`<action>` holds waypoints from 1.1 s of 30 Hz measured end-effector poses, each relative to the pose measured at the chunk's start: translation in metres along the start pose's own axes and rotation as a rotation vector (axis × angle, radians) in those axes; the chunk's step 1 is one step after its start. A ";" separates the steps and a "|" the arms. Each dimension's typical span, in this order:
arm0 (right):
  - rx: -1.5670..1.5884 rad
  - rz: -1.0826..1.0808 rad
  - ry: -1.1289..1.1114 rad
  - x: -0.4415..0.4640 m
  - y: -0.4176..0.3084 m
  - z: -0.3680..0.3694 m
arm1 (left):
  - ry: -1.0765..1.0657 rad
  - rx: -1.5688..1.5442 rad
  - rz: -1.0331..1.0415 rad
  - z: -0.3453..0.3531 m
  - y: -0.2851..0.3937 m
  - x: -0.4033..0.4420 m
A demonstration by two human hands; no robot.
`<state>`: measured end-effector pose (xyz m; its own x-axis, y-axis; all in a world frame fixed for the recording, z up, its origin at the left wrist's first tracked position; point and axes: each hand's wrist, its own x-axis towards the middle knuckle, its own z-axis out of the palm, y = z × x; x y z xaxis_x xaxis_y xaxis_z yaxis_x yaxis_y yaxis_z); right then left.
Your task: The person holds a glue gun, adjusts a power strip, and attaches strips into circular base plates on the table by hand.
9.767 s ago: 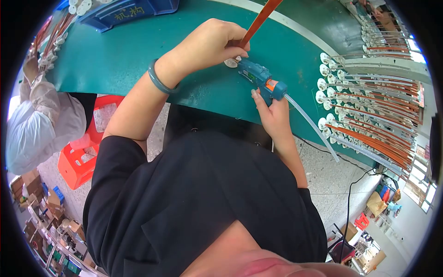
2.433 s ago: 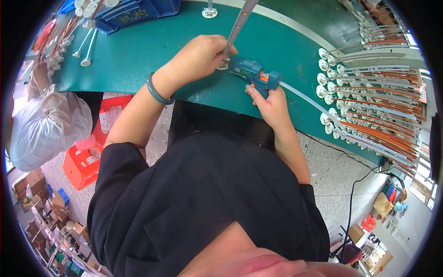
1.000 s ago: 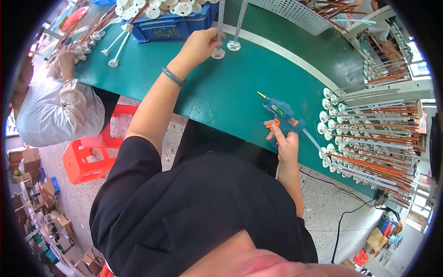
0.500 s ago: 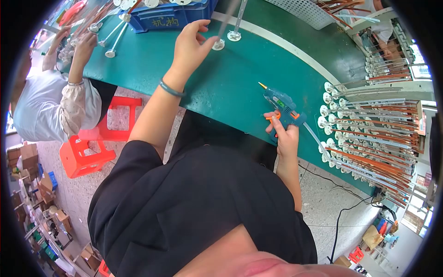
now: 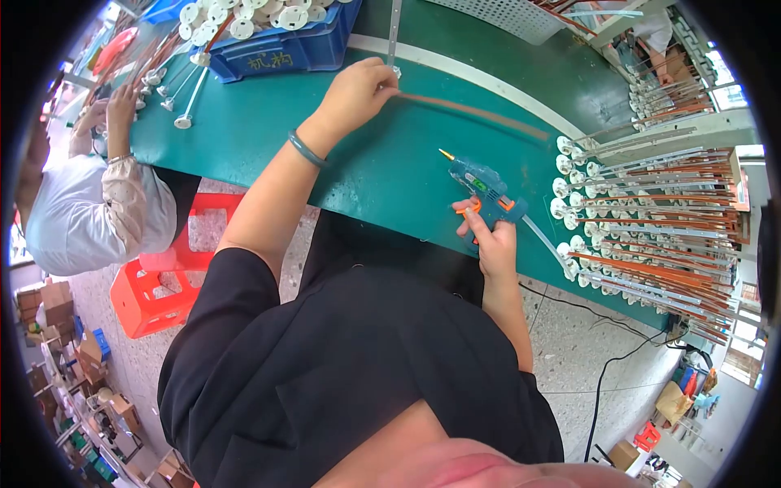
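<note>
Dark teal plastic forms the body of the glue gun (image 5: 486, 189), which is held in the right hand (image 5: 494, 236) above the near side of the green table (image 5: 399, 167). That hand is wrapped around the handle, with fingers at the orange trigger (image 5: 468, 210). The yellow nozzle (image 5: 446, 154) points toward the far left, and a clear glue stick (image 5: 543, 237) runs from the back of the gun toward the near right.

The left hand (image 5: 355, 93), with a grey-green bangle (image 5: 306, 149) at its wrist, is farther off across the table. Its fingers pinch narrowly on one end of a brown strip (image 5: 476, 114), which slants away to the right and is blurred along its length. Just beyond the fingertips a metal strip (image 5: 394, 37) stands upright, its foot partly hidden by the hand.

At the far left a blue bin (image 5: 281, 61) is heaped with white discs (image 5: 289, 16). Along the right side, many disc-footed strips (image 5: 651, 220) lie in a dense row. On the left, a person in a white top (image 5: 98, 207) has both hands among more strips; what they grip is too small to tell. Red stools (image 5: 154, 301) stand on the floor near that person.
</note>
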<state>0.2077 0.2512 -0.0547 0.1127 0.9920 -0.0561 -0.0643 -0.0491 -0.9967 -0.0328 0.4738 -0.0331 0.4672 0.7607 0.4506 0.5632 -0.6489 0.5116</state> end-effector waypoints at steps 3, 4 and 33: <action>0.048 -0.013 0.035 -0.002 0.001 0.001 | 0.010 0.080 0.064 0.002 0.013 0.003; 0.059 -0.016 0.037 -0.003 0.002 0.000 | 0.002 0.117 0.124 0.004 0.015 0.006; 0.221 -0.048 0.004 -0.006 0.011 -0.017 | -0.003 -0.066 -0.100 0.031 0.025 0.069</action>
<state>0.2230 0.2426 -0.0665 0.1247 0.9921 -0.0096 -0.2747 0.0252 -0.9612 0.0348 0.5105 -0.0117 0.4131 0.8216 0.3929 0.5613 -0.5694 0.6006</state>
